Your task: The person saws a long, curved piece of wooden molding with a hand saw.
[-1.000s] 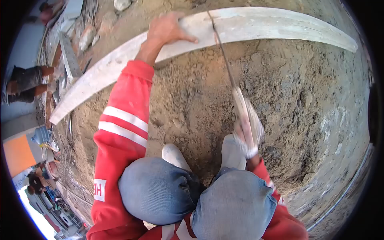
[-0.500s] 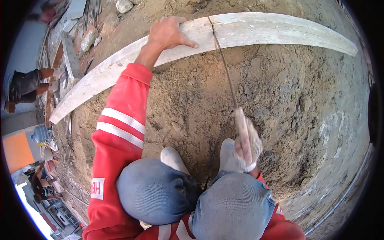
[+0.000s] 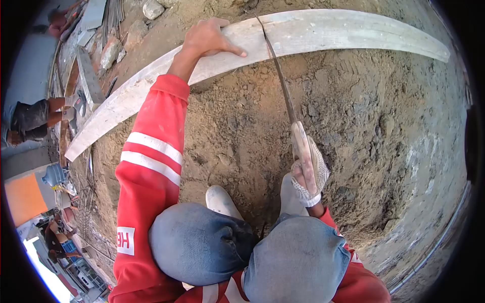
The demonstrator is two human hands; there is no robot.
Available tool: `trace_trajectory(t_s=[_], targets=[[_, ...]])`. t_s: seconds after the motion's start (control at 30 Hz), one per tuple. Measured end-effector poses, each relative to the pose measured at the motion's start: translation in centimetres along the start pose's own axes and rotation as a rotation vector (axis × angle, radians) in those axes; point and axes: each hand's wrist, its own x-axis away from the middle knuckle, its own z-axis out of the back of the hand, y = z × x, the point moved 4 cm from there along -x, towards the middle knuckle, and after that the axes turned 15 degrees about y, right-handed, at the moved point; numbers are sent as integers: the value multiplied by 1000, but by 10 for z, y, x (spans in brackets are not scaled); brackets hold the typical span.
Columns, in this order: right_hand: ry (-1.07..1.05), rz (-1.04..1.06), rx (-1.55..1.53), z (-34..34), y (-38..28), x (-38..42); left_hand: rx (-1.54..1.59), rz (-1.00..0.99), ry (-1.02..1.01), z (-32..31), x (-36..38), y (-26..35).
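Note:
A long pale wooden plank [image 3: 328,35] lies across the ground in front of me, bowed by the wide lens. My bare left hand [image 3: 204,40] grips it left of the middle, thumb on the upper face and fingers over the far edge. In a knitted white glove, my right hand [image 3: 318,171] is closed around the handle of a handsaw [image 3: 283,81]. The narrow blade crosses the plank just right of my left hand, its tip poking past the far edge. A dark line marks the wood beside the blade.
Rough brown soil [image 3: 242,131] spreads between the plank and my white boots [image 3: 222,202]. Stones [image 3: 110,53] and another timber [image 3: 90,76] lie at the upper left. A person in dark shorts [image 3: 30,120] stands at the left, with others farther off. A blue water jug [image 3: 54,174] is also there.
My right hand has pushed the handsaw forward, and its tip now reaches farther past the plank's far edge. My left hand keeps its hold. The view has shifted slightly.

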Motion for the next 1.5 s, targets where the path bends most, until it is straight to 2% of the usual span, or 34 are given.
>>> trace_trajectory(t_s=[0.07,0.1,0.13,0.2,0.23,0.3,0.37,0.47,0.57,0.7,0.73,0.77,0.83,0.9,0.93,0.97,1.03,1.1,1.17,1.23,1.3,1.37,1.43,1.5], targets=[[70,37,-125,-20,9,-17,105,81,-128,2,-6,2],[177,158,-218,-47,26,-44,102,56,-122,3,-12,5],[221,224,-130,-81,38,-83,56,47,-97,1,-9,4],[269,283,-49,-99,31,-115,0,37,-74,0,1,5],[244,213,-213,-97,28,-125,-24,7,-37,3,1,5],[98,-81,-451,-90,33,-119,-23,5,5,3,2,7],[132,153,-142,-55,26,-64,3,-27,32,2,3,3],[-55,32,-83,-2,24,28,14,-3,-13,4,-1,5],[-85,-41,-221,0,11,10,5,74,-96,5,-1,8],[256,192,-176,-99,39,-92,-89,-3,76,6,7,12],[263,190,-181,-96,35,-104,-73,-15,83,7,7,12],[242,157,-282,-87,25,-118,-53,-20,85,7,8,12],[203,165,-265,-76,23,-106,-39,4,37,10,9,11],[127,179,-152,-42,27,-49,-21,31,-11,13,6,11],[16,70,-1,-28,28,-16,-24,43,-56,12,3,10],[-82,40,26,-10,26,10,-28,55,-103,7,2,8],[-136,-23,-64,4,30,28,-36,55,-39,-3,3,1],[-132,12,-34,-10,24,5,-55,31,19,-2,5,-1],[215,232,-101,-78,53,-34,-90,30,27,0,4,5],[349,258,-169,-117,51,-96,-57,23,11,-3,-1,4],[166,-149,-494,-105,38,-112,-31,37,-7,5,-4,1],[188,116,-255,-78,31,-85,33,47,-113,6,-6,4],[18,-38,-84,-35,23,-26,77,46,-94,8,-9,1],[-148,-55,15,5,17,29,121,51,-77,-3,-11,-5]])
